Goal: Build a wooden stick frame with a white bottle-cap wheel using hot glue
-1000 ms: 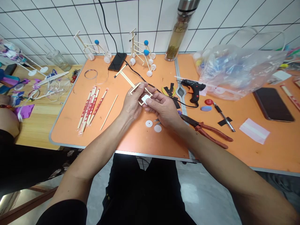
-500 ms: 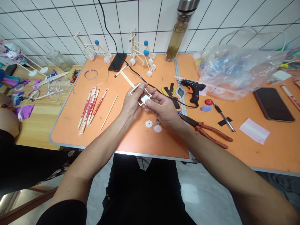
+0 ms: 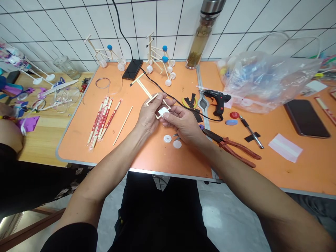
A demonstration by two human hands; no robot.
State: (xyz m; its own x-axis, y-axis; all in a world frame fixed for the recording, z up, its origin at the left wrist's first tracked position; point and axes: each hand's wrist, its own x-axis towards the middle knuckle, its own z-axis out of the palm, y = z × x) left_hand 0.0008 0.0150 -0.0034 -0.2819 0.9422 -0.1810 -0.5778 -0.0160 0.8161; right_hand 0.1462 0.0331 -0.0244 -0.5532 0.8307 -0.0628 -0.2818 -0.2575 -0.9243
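Between my hands is a small frame of thin wooden sticks (image 3: 143, 87), its crossbar tipped with black. My left hand (image 3: 152, 112) pinches the frame, thumb on top. With thumb and fingers my right hand (image 3: 181, 120) holds a white disc (image 3: 163, 111) against the near end of the frame. Just below my hands, a white wheel-like disc (image 3: 167, 139) and a plain white disc (image 3: 177, 144) lie on the orange table (image 3: 157, 161). Partly under my right hand, the tips of scissors (image 3: 175, 134) show.
Paper-wrapped chopsticks (image 3: 102, 122) and a loose stick (image 3: 123, 126) lie left. Stick models with blue balls (image 3: 165, 59) stand behind, near a phone (image 3: 132, 70) and a tea bottle (image 3: 199, 42). Right are a glue gun (image 3: 217, 101), its black cord, pliers (image 3: 231, 145) and a plastic bag (image 3: 262, 80).
The view has shifted very slightly. Both hands keep the same grip on the stick frame and the white disc.
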